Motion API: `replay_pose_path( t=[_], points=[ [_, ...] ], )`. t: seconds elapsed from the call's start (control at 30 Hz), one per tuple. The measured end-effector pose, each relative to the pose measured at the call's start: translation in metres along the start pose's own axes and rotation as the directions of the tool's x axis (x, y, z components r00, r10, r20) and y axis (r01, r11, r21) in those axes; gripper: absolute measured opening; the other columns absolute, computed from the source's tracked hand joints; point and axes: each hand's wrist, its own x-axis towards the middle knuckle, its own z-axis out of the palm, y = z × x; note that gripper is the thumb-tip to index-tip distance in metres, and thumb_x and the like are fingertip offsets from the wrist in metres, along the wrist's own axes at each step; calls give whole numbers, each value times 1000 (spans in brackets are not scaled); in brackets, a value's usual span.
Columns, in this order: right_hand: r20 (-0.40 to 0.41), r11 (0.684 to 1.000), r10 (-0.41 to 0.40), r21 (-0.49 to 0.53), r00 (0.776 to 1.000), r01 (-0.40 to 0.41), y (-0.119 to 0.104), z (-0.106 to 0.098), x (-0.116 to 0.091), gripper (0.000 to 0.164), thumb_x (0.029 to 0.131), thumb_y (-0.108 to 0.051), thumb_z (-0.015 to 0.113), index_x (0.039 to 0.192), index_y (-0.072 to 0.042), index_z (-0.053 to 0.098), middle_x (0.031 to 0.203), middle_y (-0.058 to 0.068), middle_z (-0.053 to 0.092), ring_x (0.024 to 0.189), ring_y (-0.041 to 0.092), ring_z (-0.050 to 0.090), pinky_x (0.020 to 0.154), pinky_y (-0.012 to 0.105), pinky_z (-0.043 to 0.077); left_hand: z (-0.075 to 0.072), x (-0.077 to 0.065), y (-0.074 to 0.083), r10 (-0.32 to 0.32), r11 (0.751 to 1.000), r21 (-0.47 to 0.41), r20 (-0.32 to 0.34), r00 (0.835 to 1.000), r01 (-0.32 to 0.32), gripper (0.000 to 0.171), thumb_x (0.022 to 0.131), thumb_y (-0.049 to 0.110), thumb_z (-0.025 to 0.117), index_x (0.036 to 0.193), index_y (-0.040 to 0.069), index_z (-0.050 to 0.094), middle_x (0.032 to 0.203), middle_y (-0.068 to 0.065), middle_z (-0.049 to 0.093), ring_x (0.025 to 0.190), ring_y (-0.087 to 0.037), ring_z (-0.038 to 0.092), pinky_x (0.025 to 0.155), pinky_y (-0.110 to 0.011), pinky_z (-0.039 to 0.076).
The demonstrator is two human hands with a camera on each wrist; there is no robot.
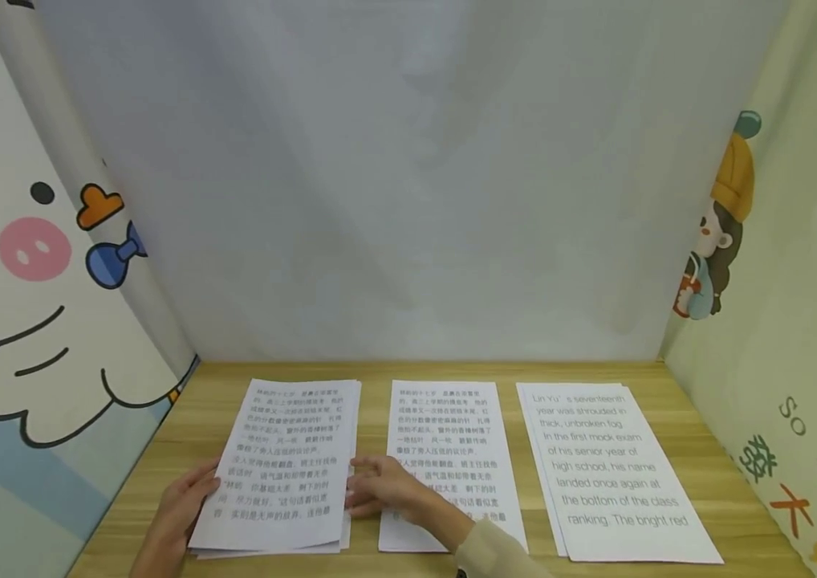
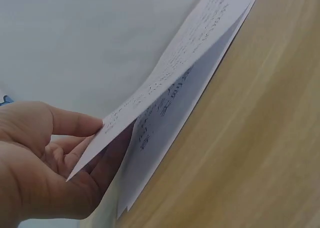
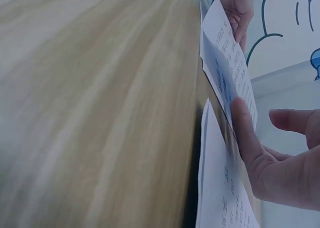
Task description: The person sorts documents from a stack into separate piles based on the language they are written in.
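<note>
A printed sheet of paper [image 1: 278,457] with Chinese text tops the left stack on the table. My left hand [image 1: 176,514] pinches its left edge, thumb above and fingers beneath. In the left wrist view that side of the sheet [image 2: 145,100] is lifted and bowed over the printed paper [image 2: 155,143] below. My right hand [image 1: 394,486] reaches across the middle stack [image 1: 445,417], its fingertips right at the left stack's right edge. Thumb and fingers of the right hand [image 3: 280,158] stand apart in the right wrist view, with nothing gripped between them.
On the right lies a stack of sheets printed in English [image 1: 611,474], a lower sheet showing along its left side. All three stacks rest on a wood-grain table [image 1: 372,369]. A pale curtain [image 1: 408,201] hangs behind, and cartoon-printed panels [image 1: 33,337] flank both sides.
</note>
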Motion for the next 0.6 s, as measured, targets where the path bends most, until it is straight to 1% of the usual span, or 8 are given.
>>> replay_pose_path(
  t=[0.1, 0.17, 0.27, 0.33, 0.4, 0.5, 0.57, 0.6],
  points=[
    [46, 1000, -12, -26, 999, 13, 0, -5, -5, 59, 100, -8, 58, 152, 9, 36, 129, 25, 67, 105, 33, 73, 87, 40, 64, -4, 0, 2, 45, 992, 121, -8, 999, -43, 59, 104, 16, 53, 156, -4, 33, 126, -11, 70, 87, -2, 61, 73, -25, 54],
    [70, 999, -18, -43, 997, 21, -1, -10, -9, 60, 100, -10, 58, 152, 9, 35, 134, 27, 64, 109, 37, 72, 88, 41, 64, -5, -1, 4, 82, 972, 221, -19, 996, -76, 60, 104, 19, 53, 155, -5, 34, 141, -23, 60, 93, -3, 61, 74, -23, 52],
    [83, 997, -30, -64, 996, 36, -4, -15, -15, 57, 102, -12, 57, 151, 9, 38, 134, 29, 63, 111, 41, 71, 89, 43, 64, -6, -3, 10, 144, 936, 332, -53, 988, -119, 60, 104, 23, 53, 152, -8, 37, 148, -28, 52, 94, 4, 59, 76, -15, 50],
    [82, 996, -37, -72, 996, 43, -6, -18, -18, 55, 102, -12, 57, 150, 9, 40, 133, 29, 64, 112, 41, 71, 89, 44, 64, -7, -4, 13, 181, 924, 354, -73, 981, -144, 58, 104, 22, 54, 151, -9, 39, 149, -28, 50, 93, 10, 56, 76, -10, 50],
    [79, 996, -34, -79, 996, 40, -8, -22, -22, 54, 103, -13, 57, 149, 8, 41, 132, 28, 65, 112, 41, 71, 89, 44, 64, -6, -6, 17, 204, 916, 370, -87, 975, -159, 57, 104, 22, 53, 150, -9, 39, 149, -29, 50, 94, 9, 57, 76, -7, 50],
    [72, 995, -28, -90, 997, 34, -10, -28, -27, 54, 102, -15, 58, 149, 8, 42, 130, 27, 66, 111, 40, 71, 89, 43, 63, -2, -8, 22, 231, 908, 374, -77, 970, -186, 55, 105, 20, 51, 150, -10, 38, 153, -32, 44, 113, -17, 67, 79, -7, 52],
    [68, 994, -24, -104, 997, 31, -12, -33, -31, 54, 103, -16, 58, 149, 8, 42, 131, 27, 66, 111, 39, 71, 89, 42, 63, 5, -10, 27, 240, 902, 383, -59, 969, -200, 55, 106, 20, 49, 151, -10, 37, 153, -33, 42, 129, -37, 58, 83, -12, 55],
    [66, 994, -25, -109, 997, 32, -13, -35, -33, 55, 103, -16, 58, 149, 8, 42, 131, 27, 66, 111, 39, 71, 89, 41, 63, 9, -10, 29, 247, 899, 384, -48, 968, -211, 55, 106, 20, 49, 151, -10, 37, 153, -33, 42, 135, -43, 52, 86, -15, 56]
  ],
)
